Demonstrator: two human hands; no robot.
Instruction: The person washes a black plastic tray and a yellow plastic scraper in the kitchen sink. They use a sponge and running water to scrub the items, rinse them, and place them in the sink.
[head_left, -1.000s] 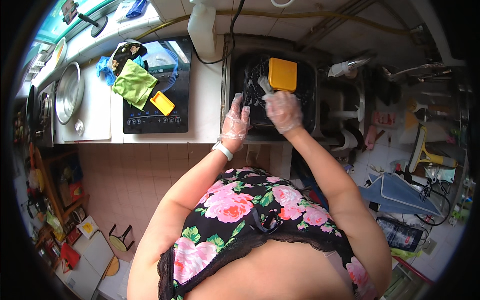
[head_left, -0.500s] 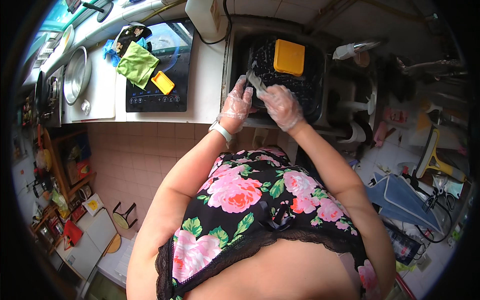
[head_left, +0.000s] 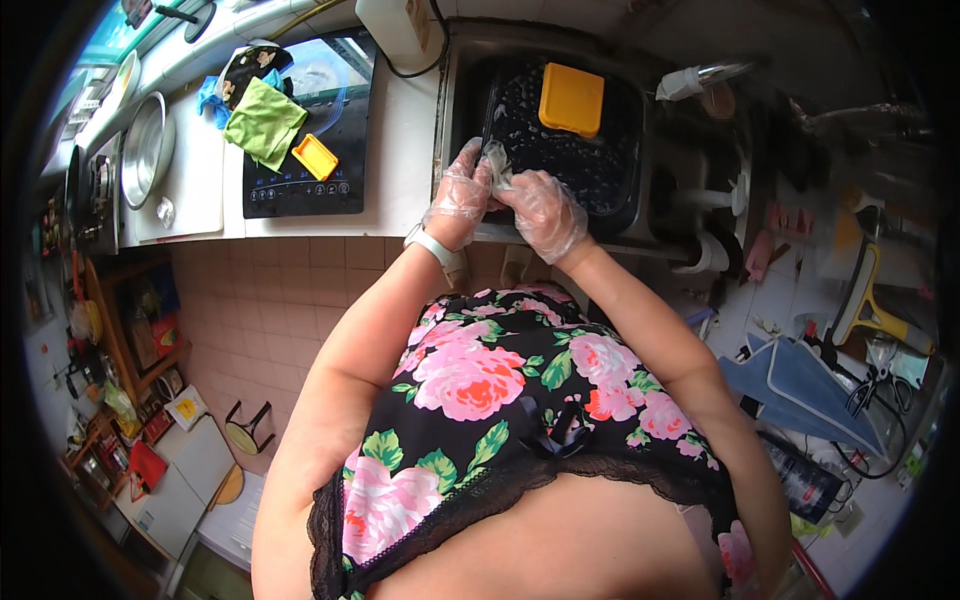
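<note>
A black rectangular tray (head_left: 600,180), wet with suds, sits in the sink. My left hand (head_left: 462,196), in a clear plastic glove, is closed at the tray's near left corner, its fingers along the rim. The gloved right hand (head_left: 546,212) grips a crumpled greyish cloth (head_left: 497,163) and presses it to the same corner, close beside the left fingers. My fingers and the cloth partly hide that corner. A yellow rectangular box (head_left: 572,97) lies on the far part of the tray.
Left of the sink (head_left: 441,130), an induction cooktop (head_left: 300,205) carries a green cloth (head_left: 265,125) and a small yellow tray (head_left: 316,157). A metal bowl (head_left: 148,150) stands farther left. A faucet (head_left: 705,78) reaches in from the right; a white jug (head_left: 400,35) stands behind.
My right hand has moved left and slightly down with the cloth, closer to my left hand. The whole view has shifted slightly.
</note>
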